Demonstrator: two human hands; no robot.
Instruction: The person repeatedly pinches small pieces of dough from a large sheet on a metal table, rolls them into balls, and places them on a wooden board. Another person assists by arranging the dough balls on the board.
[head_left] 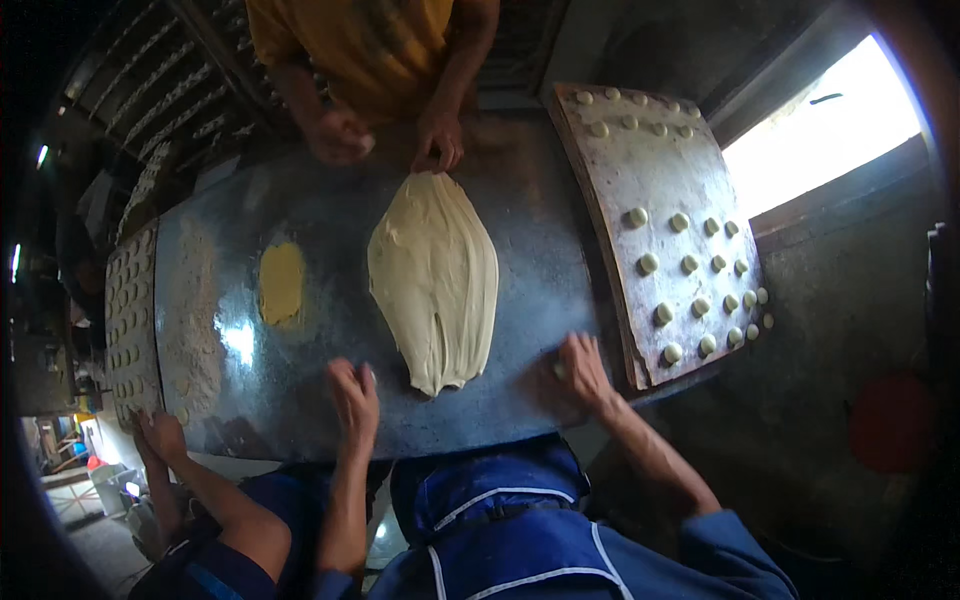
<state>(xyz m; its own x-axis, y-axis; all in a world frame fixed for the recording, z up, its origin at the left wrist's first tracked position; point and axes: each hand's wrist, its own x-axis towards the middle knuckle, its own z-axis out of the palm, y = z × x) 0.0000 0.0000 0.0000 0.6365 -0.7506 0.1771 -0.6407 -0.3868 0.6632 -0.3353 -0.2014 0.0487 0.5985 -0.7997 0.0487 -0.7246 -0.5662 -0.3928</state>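
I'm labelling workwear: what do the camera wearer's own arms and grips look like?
Left grip and right grip are ungloved hands. The forearms are bare. The right sleeve is blue, ending near the elbow; little of the blue left sleeve shows.

The dough (pixel 432 270) is pale cream, the apron (pixel 525 550) blue with white trim (pixel 510 491).

So the main dough (pixel 435 270)'s on the table (pixel 545 260), a board (pixel 660 172) of dough bits (pixel 690 264) to the right, and going left there's a smear (pixel 281 284), flour (pixel 192 330), then another board (pixel 151 345).
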